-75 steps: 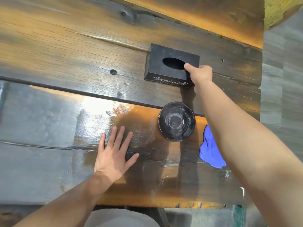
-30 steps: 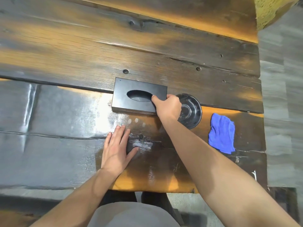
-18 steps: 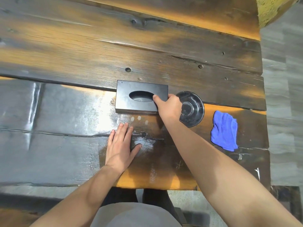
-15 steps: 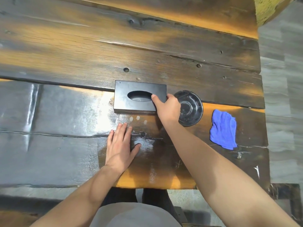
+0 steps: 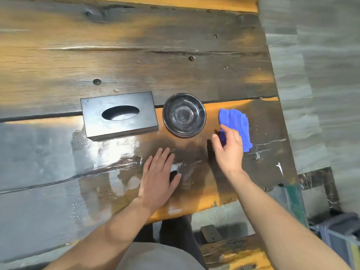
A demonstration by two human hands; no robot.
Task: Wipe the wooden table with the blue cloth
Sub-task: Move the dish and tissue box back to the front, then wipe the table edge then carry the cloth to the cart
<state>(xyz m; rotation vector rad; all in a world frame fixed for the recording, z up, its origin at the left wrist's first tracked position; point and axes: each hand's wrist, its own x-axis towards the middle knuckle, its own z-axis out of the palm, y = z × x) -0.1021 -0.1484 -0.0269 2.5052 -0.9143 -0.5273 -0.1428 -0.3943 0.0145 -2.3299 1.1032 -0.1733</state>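
The blue cloth (image 5: 236, 125) lies crumpled on the dark wooden table (image 5: 136, 55), near its right end. My right hand (image 5: 228, 151) hovers over the cloth's near-left edge with fingers spread and partly covers it; the fingers have not closed around it. My left hand (image 5: 158, 178) rests flat, palm down, on the shiny near plank, fingers apart and holding nothing.
A black tissue box (image 5: 118, 115) with an oval opening sits left of a dark round bowl (image 5: 184, 114); both stand just beyond my hands. The table's right edge is close to the cloth, with grey floor (image 5: 315, 75) past it. A bench (image 5: 243, 254) shows below.
My right hand let go of the tissue box and moved right to the blue cloth. The box stays beside the bowl. My left hand has kept its place.
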